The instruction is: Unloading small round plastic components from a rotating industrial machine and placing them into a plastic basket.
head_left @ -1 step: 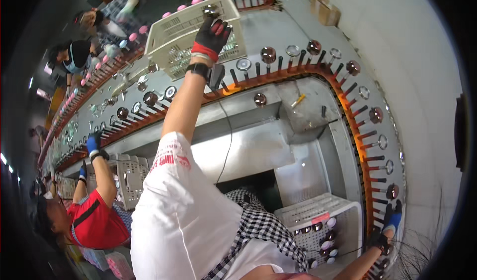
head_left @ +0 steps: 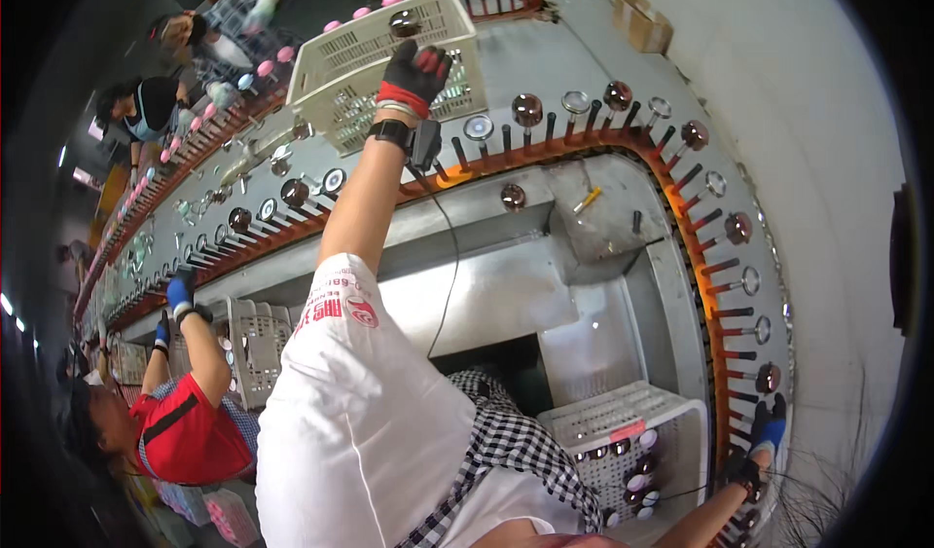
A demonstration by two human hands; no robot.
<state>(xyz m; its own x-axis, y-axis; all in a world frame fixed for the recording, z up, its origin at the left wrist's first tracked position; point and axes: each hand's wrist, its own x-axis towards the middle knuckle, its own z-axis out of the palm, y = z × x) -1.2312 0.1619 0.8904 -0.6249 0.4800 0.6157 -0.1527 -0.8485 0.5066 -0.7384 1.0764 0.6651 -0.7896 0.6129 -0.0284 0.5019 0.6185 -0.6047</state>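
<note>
My left hand [head_left: 413, 76], in a black and red glove, reaches far forward and curls over the near wall of a white plastic basket [head_left: 341, 61] that sits beyond the conveyor. A dark round cap [head_left: 404, 22] lies inside the basket. A band with a small black device is on that wrist. My right hand [head_left: 767, 436], in a blue and black glove, is at the lower right against the orange conveyor track [head_left: 715, 285]. The track's upright pegs carry dark and silver round caps [head_left: 526, 110]. Whether the right hand holds anything is hidden.
A white crate [head_left: 681, 417] with several caps sits by my right side. A co-worker in a red shirt [head_left: 185, 436] with blue gloves works at the track on the left; other people stand across at the upper left. A cardboard box [head_left: 642, 20] lies at the far end.
</note>
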